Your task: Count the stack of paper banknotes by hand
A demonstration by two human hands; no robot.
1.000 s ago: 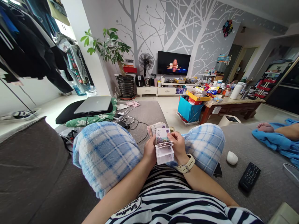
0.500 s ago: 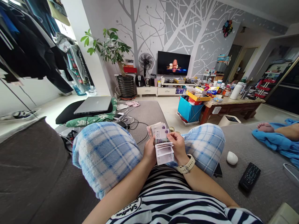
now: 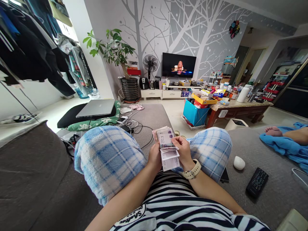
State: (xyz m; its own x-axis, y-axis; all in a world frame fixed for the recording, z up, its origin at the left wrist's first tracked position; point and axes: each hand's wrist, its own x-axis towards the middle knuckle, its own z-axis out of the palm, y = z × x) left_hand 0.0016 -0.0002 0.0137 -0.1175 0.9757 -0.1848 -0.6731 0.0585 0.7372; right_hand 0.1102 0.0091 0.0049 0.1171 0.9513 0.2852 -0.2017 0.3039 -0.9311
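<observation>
A fanned stack of pale purple banknotes (image 3: 166, 138) is held between my hands above my lap. My left hand (image 3: 154, 156) grips the stack's left side, fingers mostly hidden behind the notes. At the right edge, my right hand (image 3: 183, 150) pinches the notes between thumb and fingers; its wrist wears a cream watch (image 3: 192, 170). The lower notes hang folded down toward my striped shirt (image 3: 178, 192). Blue-and-white plaid fabric (image 3: 110, 157) covers my knees on both sides of the notes.
On the grey sofa lie a black remote (image 3: 257, 182), a white rounded case (image 3: 239, 163) and a phone (image 3: 225, 175). A laptop (image 3: 96, 107) and tangled cables (image 3: 134, 123) are at the left. Another person's bare foot (image 3: 273, 132) rests at the right.
The banknotes have shifted slightly, with the lower hanging notes a little further right and down. Both hands keep nearly the same place and hold.
</observation>
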